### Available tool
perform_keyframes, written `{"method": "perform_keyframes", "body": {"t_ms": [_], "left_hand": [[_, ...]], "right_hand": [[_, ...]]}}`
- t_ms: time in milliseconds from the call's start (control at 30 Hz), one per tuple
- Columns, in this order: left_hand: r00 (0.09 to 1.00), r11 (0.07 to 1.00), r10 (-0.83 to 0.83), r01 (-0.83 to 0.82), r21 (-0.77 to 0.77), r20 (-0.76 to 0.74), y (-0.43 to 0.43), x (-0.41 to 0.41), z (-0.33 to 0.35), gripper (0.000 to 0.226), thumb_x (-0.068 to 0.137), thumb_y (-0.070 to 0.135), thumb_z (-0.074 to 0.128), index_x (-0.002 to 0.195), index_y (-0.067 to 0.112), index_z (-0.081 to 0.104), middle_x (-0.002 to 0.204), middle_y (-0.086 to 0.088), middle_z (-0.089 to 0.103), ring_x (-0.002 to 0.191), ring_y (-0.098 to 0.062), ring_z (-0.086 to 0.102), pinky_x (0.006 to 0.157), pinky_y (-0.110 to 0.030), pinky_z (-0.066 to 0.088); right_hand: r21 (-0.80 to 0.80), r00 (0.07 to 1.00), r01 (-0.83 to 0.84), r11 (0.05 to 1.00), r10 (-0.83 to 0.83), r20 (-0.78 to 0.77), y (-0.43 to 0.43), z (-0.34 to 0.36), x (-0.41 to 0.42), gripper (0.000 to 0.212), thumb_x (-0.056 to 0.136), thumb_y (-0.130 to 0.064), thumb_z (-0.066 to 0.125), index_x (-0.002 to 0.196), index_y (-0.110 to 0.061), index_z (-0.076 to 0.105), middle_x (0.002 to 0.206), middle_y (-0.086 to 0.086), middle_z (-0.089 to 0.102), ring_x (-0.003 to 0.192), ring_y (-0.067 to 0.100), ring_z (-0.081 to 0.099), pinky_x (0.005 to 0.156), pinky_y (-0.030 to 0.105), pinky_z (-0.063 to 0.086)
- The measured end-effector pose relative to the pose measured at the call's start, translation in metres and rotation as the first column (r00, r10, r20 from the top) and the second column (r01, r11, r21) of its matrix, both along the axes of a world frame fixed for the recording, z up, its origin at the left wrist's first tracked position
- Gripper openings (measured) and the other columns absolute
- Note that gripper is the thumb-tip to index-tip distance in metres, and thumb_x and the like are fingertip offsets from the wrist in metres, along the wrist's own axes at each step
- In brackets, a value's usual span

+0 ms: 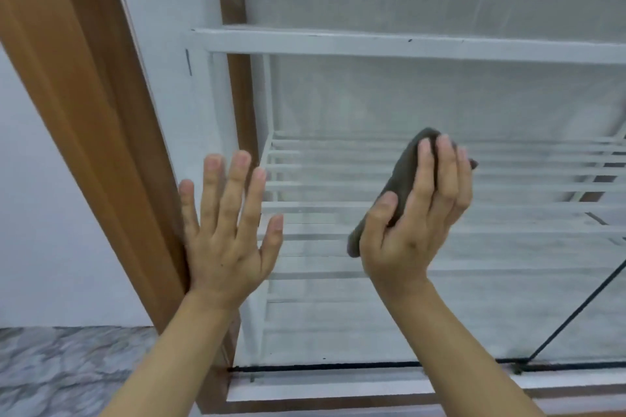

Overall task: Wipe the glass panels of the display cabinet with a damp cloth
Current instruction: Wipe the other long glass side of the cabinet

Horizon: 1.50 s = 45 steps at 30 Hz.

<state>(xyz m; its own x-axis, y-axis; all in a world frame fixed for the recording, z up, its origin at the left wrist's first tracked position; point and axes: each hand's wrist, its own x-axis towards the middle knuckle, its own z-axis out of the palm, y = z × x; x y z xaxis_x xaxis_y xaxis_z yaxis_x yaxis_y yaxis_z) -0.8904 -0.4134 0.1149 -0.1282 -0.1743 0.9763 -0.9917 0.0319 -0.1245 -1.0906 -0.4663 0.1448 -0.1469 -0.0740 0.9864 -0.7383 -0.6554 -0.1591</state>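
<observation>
Gripping a rolled grey cloth point(404, 173) before the cabinet's glass panel point(440, 101) at three o'clock, the right hand point(410, 234) is curling fingers and thumb round it, the left hand point(225, 244) at nine o'clock lying flat, fingers spread, beside the brown frame point(84, 95).

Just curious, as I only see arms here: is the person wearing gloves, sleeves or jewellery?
No. The left hand and right hand are bare: no gloves or rings. Both forearms are uncovered down to the picture's edge, with no sleeve, watch or bracelet in view. The nails look short.
</observation>
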Motion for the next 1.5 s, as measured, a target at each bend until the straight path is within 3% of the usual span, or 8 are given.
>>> {"method": "perform_keyframes", "body": {"t_ms": [267, 500, 700, 933, 1133, 1200, 1367, 1500], "left_hand": [[1.000, 1.000, -0.015, 0.015, 0.025, 0.003, -0.004, 0.000, -0.003, 0.067, 0.107, 0.037, 0.038, 0.164, 0.014, 0.012, 0.173, -0.001, 0.000, 0.159, -0.026, 0.004, 0.128, -0.049, 0.002], [1.000, 0.999, -0.017, 0.017, 0.033, -0.008, -0.005, -0.001, -0.003, 0.066, 0.107, 0.037, 0.038, 0.164, 0.015, 0.011, 0.173, 0.000, -0.001, 0.159, -0.025, 0.003, 0.128, -0.049, 0.001], [1.000, 1.000, -0.013, 0.013, 0.023, -0.006, -0.005, 0.001, -0.004, 0.065, 0.108, 0.036, 0.037, 0.164, 0.015, 0.011, 0.173, 0.000, 0.000, 0.159, -0.026, 0.003, 0.128, -0.048, 0.001], [1.000, 1.000, 0.006, -0.006, 0.022, 0.002, -0.003, -0.001, -0.003, 0.064, 0.108, 0.036, 0.033, 0.164, 0.014, 0.011, 0.173, 0.000, 0.001, 0.159, -0.026, 0.004, 0.128, -0.049, 0.003], [0.999, 1.000, 0.022, -0.023, 0.018, 0.023, -0.002, 0.001, -0.002, 0.063, 0.109, 0.035, 0.032, 0.164, 0.014, 0.010, 0.173, -0.001, 0.002, 0.159, -0.026, 0.004, 0.128, -0.050, 0.004], [1.000, 0.999, 0.026, -0.026, 0.021, 0.019, -0.003, 0.000, -0.002, 0.063, 0.109, 0.035, 0.030, 0.164, 0.014, 0.009, 0.173, -0.001, 0.001, 0.159, -0.027, 0.003, 0.128, -0.051, 0.004], [0.998, 0.996, 0.062, -0.063, 0.064, 0.020, 0.001, 0.000, -0.001, 0.064, 0.109, 0.035, 0.030, 0.164, 0.015, 0.005, 0.173, -0.001, -0.001, 0.159, -0.028, 0.001, 0.127, -0.054, 0.006], [0.992, 0.986, 0.116, -0.120, 0.113, 0.047, 0.017, -0.005, 0.004, 0.065, 0.109, 0.032, 0.038, 0.163, 0.011, 0.011, 0.171, -0.008, 0.008, 0.159, -0.029, 0.006, 0.127, -0.054, 0.013]], "right_hand": [[-0.051, 0.887, 0.109, 0.993, -0.120, -0.446, 0.010, -0.091, 0.013, 0.052, 0.099, -0.024, 0.039, 0.149, -0.010, 0.039, 0.155, 0.007, 0.034, 0.156, 0.024, 0.021, 0.121, 0.048, 0.026], [0.006, 1.000, 0.002, 1.000, -0.002, -0.003, 0.009, 0.015, 0.042, 0.053, 0.098, -0.014, 0.038, 0.147, 0.006, 0.041, 0.153, 0.021, 0.036, 0.146, 0.043, 0.031, 0.121, 0.055, 0.026], [-0.041, 0.843, 0.093, 0.995, -0.100, -0.528, 0.011, -0.098, 0.008, 0.061, 0.100, -0.024, 0.039, 0.159, -0.013, 0.030, 0.170, 0.001, 0.020, 0.156, 0.024, 0.020, 0.126, 0.045, 0.022], [-0.009, 0.999, -0.046, 0.999, 0.046, -0.020, 0.008, 0.024, 0.040, 0.051, 0.099, -0.015, 0.039, 0.147, 0.002, 0.042, 0.152, 0.019, 0.039, 0.145, 0.040, 0.033, 0.118, 0.061, 0.031], [-0.067, 0.868, 0.057, 0.996, -0.083, -0.490, 0.007, -0.085, 0.012, 0.065, 0.096, -0.024, 0.043, 0.159, -0.012, 0.033, 0.168, 0.003, 0.025, 0.156, 0.024, 0.023, 0.125, 0.043, 0.022], [-0.072, 0.891, 0.071, 0.995, -0.095, -0.445, 0.002, -0.090, -0.011, 0.062, 0.097, -0.023, 0.043, 0.157, -0.012, 0.036, 0.162, 0.005, 0.032, 0.155, 0.024, 0.023, 0.124, 0.045, 0.024], [0.016, 0.999, -0.039, 0.999, 0.039, 0.016, 0.003, 0.003, 0.014, 0.050, 0.101, -0.016, 0.040, 0.148, 0.000, 0.043, 0.152, 0.019, 0.039, 0.144, 0.039, 0.034, 0.115, 0.061, 0.034], [-0.003, 0.966, -0.077, 0.997, 0.074, -0.249, 0.013, -0.023, 0.040, 0.060, 0.096, -0.018, 0.046, 0.155, -0.007, 0.037, 0.160, 0.010, 0.035, 0.153, 0.030, 0.026, 0.123, 0.050, 0.025]]}}
